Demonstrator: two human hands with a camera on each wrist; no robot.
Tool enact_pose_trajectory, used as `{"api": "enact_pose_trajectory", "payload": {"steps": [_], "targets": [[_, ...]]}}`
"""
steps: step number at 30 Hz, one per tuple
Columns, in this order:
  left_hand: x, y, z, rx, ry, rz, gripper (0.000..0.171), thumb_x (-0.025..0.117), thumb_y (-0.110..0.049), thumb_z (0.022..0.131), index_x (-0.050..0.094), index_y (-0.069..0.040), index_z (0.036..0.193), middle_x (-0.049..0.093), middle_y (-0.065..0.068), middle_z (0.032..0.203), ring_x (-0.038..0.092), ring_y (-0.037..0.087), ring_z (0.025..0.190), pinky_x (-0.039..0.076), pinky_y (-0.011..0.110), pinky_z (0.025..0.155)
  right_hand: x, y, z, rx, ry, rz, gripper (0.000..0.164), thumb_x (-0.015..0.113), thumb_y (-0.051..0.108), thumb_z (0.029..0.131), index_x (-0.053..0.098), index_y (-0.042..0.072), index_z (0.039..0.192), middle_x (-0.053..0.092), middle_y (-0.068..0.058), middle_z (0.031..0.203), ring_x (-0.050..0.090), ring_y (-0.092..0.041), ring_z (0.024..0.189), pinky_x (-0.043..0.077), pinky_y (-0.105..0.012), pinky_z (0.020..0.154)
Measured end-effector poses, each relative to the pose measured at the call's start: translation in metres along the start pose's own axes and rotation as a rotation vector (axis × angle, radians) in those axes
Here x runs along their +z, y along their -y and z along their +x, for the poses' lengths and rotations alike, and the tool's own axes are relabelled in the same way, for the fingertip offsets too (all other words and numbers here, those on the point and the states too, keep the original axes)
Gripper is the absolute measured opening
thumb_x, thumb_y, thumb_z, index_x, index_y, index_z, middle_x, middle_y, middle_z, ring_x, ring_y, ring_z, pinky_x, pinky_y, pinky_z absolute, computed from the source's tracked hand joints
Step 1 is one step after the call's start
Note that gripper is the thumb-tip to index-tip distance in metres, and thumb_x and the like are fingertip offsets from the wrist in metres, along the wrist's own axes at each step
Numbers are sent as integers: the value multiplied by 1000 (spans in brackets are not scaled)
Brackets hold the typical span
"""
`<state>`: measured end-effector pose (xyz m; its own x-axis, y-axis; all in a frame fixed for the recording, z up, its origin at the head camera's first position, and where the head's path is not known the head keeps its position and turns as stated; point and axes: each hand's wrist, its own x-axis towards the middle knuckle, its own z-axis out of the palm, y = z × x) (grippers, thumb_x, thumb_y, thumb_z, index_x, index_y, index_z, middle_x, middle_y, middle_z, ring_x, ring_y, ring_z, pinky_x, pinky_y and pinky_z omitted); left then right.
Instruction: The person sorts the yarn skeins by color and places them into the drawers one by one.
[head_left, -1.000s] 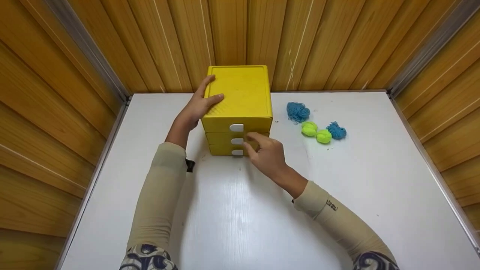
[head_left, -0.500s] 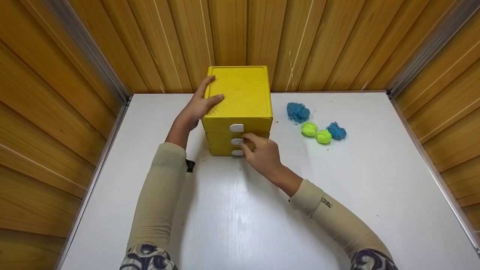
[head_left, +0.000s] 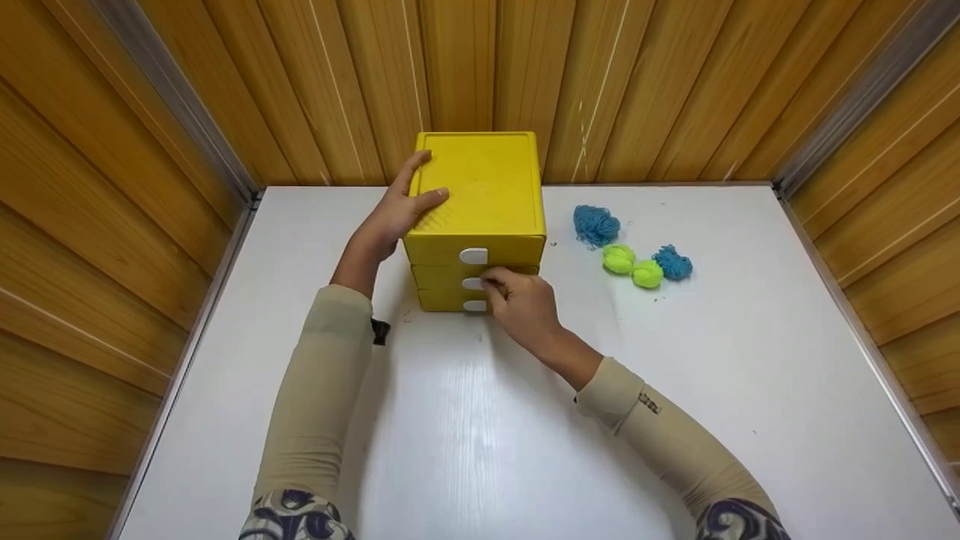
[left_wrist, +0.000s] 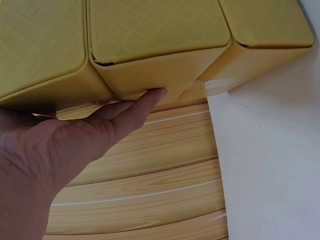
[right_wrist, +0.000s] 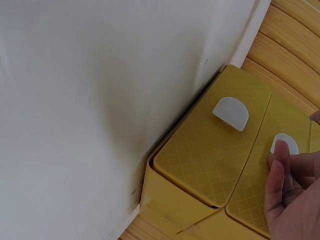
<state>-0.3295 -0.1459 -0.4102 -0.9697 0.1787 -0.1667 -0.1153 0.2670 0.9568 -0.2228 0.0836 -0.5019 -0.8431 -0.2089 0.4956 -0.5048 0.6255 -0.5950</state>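
A yellow three-drawer box (head_left: 480,184) stands towards the back of the white table, its drawers closed. My left hand (head_left: 395,214) rests against its left side, thumb laid over the top and fingers extended along the side. In the left wrist view, those straight fingers (left_wrist: 135,112) touch the side wall. My right hand (head_left: 529,311) is at the drawer fronts, pinching the middle drawer's white handle (right_wrist: 287,137) between thumb and fingers. Above it is the top drawer's white handle (head_left: 473,256); below it, the bottom one (right_wrist: 232,112).
Right of the box lie a larger blue yarn bundle (head_left: 596,224), a smaller blue one (head_left: 673,262) and two lime-green yarn balls (head_left: 619,257) on the table (head_left: 465,427). Wood-patterned panels (head_left: 457,67) enclose the table at the back and both sides.
My right hand has moved slightly left, and its fingers have closed on the middle drawer's handle. The left hand and the box stay as they were.
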Motion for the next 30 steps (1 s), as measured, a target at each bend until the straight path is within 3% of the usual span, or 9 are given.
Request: {"api": "enact_pose_trajectory", "payload": {"steps": [17, 25, 30], "targets": [[0, 0, -1, -24, -4, 8, 77, 67, -46, 102, 22, -54, 164, 7, 3, 182, 18, 30, 166, 16, 60, 133, 1, -4, -2, 23, 52, 14, 10, 75, 17, 100, 81, 10, 104, 78, -5, 80, 62, -13, 64, 54, -31, 64], [1, -2, -1, -26, -1, 5, 77, 68, -45, 102, 23, -53, 165, 7, 3, 182, 17, 30, 166, 17, 59, 133, 1, 0, -3, -27, 28, -105, 12, 73, 15, 101, 84, 11, 103, 82, -4, 85, 74, -19, 72, 61, -36, 68], [0, -2, -2, -33, -1, -1, 77, 68, -44, 102, 23, -54, 164, 8, 4, 182, 22, 31, 165, 20, 58, 133, 2, 2, -1, -33, 26, -108, 13, 71, 13, 102, 84, 10, 103, 82, -5, 87, 76, -22, 76, 62, -37, 71]]}}
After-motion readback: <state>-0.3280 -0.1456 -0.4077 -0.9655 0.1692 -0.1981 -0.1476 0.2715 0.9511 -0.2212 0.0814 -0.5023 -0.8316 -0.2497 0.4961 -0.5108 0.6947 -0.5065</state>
